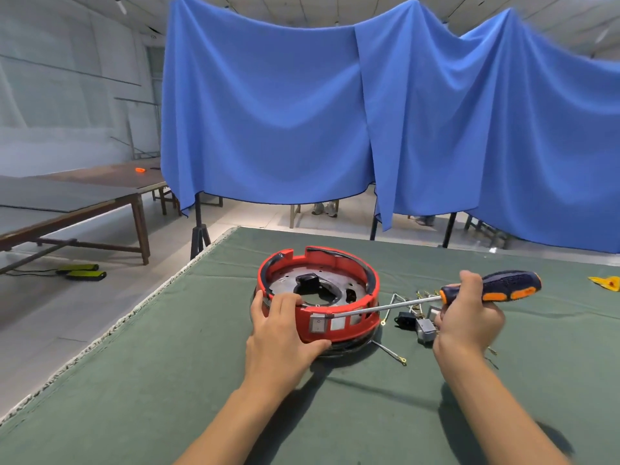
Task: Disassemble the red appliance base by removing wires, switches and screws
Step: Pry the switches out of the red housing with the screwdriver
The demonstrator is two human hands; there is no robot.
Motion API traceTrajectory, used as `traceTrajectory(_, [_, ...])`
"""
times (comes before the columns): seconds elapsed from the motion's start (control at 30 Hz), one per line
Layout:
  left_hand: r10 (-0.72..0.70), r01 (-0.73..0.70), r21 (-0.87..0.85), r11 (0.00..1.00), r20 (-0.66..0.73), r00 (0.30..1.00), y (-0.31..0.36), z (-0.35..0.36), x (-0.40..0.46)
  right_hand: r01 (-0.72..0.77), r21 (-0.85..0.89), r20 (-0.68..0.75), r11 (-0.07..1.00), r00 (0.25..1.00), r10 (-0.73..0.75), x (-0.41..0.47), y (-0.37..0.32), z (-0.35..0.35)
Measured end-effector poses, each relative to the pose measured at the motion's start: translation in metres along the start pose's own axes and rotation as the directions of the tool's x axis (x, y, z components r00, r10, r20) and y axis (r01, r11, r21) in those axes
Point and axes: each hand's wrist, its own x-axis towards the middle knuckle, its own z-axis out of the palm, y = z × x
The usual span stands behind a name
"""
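Observation:
The round red appliance base [339, 263] sits on the green table cloth [167, 380], with a metal plate inside it. My left hand [281, 333] grips its near left rim, fingers curled over the top edge and thumb against the front wall. A grey rocker switch [318, 324] sits in the front wall beside my thumb. My right hand [469, 320] holds a screwdriver [496, 288] with a dark blue and orange handle. Its long shaft reaches left, and the tip touches the wall just above the switch.
Loose wires with ring terminals [392, 354], a black socket part [404, 318] and a grey switch [424, 328] lie right of the base. A yellow item [607, 283] lies at the far right edge. Blue cloth [302, 112] hangs behind the table; wooden tables [67, 199] stand at left.

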Motion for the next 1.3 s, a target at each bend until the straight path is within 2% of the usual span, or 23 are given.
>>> traceTrajectory(0.13, [-0.018, 0.018, 0.008, 1.0, -0.012, 1.0, -0.002, 0.003, 0.001, -0.056, 0.069, -0.063, 0.996, 0.996, 0.06, 0.009, 0.009, -0.007])
traceTrajectory(0.3, [-0.023, 0.024, 0.021, 1.0, -0.028, 0.999, 0.001, 0.006, 0.001, -0.11, 0.065, -0.114, 0.992, 0.987, 0.117, 0.014, 0.017, -0.017])
traceTrajectory(0.6, [-0.032, 0.037, 0.067, 0.997, -0.083, 0.996, 0.012, 0.008, -0.004, -0.14, 0.035, -0.094, 0.99, 0.985, 0.143, 0.007, 0.026, -0.02])
traceTrajectory(1.3, [-0.04, 0.061, 0.205, 0.977, -0.106, 0.994, 0.018, 0.012, -0.006, -0.172, 0.061, -0.121, 0.983, 0.976, 0.179, 0.003, 0.032, -0.031])
